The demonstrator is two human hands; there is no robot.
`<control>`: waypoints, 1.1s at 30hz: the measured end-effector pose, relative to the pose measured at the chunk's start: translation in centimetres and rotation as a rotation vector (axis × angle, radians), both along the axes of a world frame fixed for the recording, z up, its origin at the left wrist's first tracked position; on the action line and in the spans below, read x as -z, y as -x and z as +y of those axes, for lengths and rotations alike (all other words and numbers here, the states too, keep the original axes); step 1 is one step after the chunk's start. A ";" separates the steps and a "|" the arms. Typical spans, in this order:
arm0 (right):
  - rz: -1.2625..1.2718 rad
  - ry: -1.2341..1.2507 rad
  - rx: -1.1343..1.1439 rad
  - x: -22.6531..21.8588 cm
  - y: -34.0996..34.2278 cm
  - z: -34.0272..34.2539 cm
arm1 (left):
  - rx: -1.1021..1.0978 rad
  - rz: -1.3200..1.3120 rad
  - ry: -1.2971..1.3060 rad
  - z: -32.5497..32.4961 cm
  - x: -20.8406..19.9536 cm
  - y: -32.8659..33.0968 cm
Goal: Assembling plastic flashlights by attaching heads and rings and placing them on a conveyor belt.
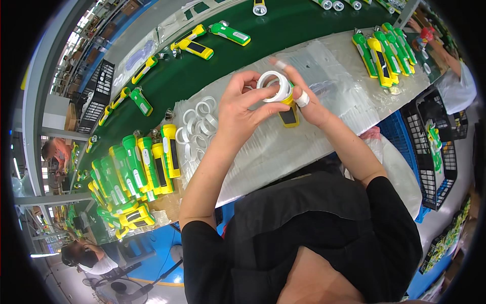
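Observation:
My right hand (313,105) is closed around a green and yellow flashlight (289,117) with a dark panel, held over the plastic-covered worktable. White wraps cover some of its fingertips. The fingers of my left hand (244,105) grip a white ring (284,89) at the flashlight's head end. Whether the ring sits around the head or just in front of it, I cannot tell. Left of my left hand lies a loose pile of white rings (190,115). Farther left, several green and yellow flashlights (134,159) are lined up side by side.
Beyond the worktable (243,167) runs a green conveyor belt (283,38) with scattered flashlights. Another flashlight group (377,60) lies at the right end, near a co-worker's arm (448,58). Black crates (430,185) stand at right. A metal post (35,101) rises at left.

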State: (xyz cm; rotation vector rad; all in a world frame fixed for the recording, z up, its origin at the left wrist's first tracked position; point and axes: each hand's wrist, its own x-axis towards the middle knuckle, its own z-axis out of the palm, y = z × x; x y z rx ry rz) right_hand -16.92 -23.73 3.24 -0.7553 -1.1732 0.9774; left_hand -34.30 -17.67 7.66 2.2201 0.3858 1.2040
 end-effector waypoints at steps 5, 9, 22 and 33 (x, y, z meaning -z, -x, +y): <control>-0.669 -0.318 0.151 -2.6 -5.0 -0.5 | 0.088 0.138 -0.094 0.2 -1.0 -0.4; -1.038 -0.327 0.166 -7.1 -7.1 -2.1 | 0.106 0.153 -0.142 -0.3 -0.9 -2.1; -1.487 0.066 -0.271 -13.6 -6.2 -0.7 | 0.129 0.089 0.004 -1.1 0.9 -4.6; -1.478 0.340 0.065 -12.1 -4.9 -1.2 | 0.051 0.112 -0.094 -0.8 1.6 -5.5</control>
